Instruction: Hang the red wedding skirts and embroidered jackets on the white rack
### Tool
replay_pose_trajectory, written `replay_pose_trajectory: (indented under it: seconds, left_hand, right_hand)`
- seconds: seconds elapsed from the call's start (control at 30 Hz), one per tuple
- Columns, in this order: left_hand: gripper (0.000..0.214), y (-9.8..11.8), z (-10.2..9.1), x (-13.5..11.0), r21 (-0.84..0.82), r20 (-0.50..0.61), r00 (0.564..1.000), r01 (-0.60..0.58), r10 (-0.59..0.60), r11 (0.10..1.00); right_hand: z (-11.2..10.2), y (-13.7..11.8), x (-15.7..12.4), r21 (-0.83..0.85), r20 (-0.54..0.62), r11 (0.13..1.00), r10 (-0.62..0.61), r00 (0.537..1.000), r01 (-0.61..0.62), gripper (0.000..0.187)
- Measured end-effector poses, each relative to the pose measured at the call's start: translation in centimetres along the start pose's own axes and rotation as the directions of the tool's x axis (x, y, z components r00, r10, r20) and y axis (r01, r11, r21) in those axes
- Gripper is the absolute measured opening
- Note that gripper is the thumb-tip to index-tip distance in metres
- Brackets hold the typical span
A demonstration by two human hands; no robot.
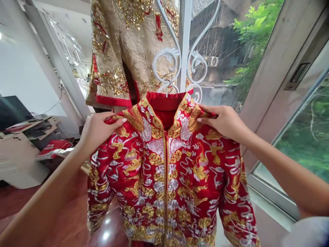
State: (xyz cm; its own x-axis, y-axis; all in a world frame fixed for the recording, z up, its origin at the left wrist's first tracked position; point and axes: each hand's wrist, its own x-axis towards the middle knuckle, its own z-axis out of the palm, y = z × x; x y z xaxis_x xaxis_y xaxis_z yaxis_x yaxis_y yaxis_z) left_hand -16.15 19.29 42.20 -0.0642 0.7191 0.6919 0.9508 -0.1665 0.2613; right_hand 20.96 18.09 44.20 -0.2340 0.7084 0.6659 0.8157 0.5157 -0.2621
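A red jacket (154, 164) with gold and silver embroidery and a stand-up collar hangs in front of me, its front closed down the middle. The hook of a hanger (167, 90) rises from its collar to a white scrolled metal frame (183, 51). My left hand (99, 128) pinches the jacket's shoulder on the left side of the view, thumb in front and fingers behind. On the other side, my right hand (222, 120) grips the opposite shoulder in the same way. Both sleeves hang down. The hanger's arms are hidden inside the cloth.
Behind the jacket hangs a gold beaded garment (138, 44) with red trim and tassels. A large window (221, 37) with trees outside fills the right. At left stand a white desk (20, 157), a dark monitor (16, 111) and a red box (55, 148) above a reddish floor (66, 219).
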Motion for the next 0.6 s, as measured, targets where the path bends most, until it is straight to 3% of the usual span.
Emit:
replay_pose_trajectory:
  seconds: [0.1,0.2,0.33,0.4,0.47,0.53,0.6]
  left_hand:
    - [0.042,-0.7,0.8,-0.8,0.024,0.052,0.998,0.022,-0.023,0.999]
    - [0.045,-1.2,1.5,-1.3,0.146,-0.037,0.998,0.057,-0.052,0.988]
    - [0.044,-1.6,2.1,-1.2,0.273,-0.144,0.990,0.037,0.002,0.961]
    - [0.042,-1.8,2.2,-1.1,0.315,-0.178,0.984,0.036,0.022,0.949]
    - [0.041,-1.9,2.1,-1.0,0.313,-0.202,0.979,0.027,0.038,0.949]
    - [0.040,-2.0,1.9,-1.0,0.271,-0.222,0.973,-0.003,0.065,0.963]
    - [0.040,-2.3,1.7,-1.0,0.221,-0.249,0.964,-0.038,0.094,0.975]
  right_hand:
    - [1.1,0.2,-0.6,0.038,0.074,0.999,-0.020,0.997,0.017,0.049]
    - [1.4,1.1,0.1,0.065,0.136,0.998,-0.033,0.990,0.024,0.046]
    - [1.7,3.4,3.3,0.132,0.103,0.991,0.022,0.994,-0.036,0.040]
    - [2.3,4.5,4.5,0.208,0.289,0.975,0.010,0.957,-0.073,0.039]
    - [3.0,5.3,5.0,0.289,0.491,0.950,-0.043,0.870,-0.116,0.035]
    - [3.8,5.5,4.9,0.330,0.545,0.936,-0.087,0.834,-0.118,0.034]
    - [4.2,5.4,4.8,0.281,0.515,0.955,-0.071,0.854,-0.090,0.032]
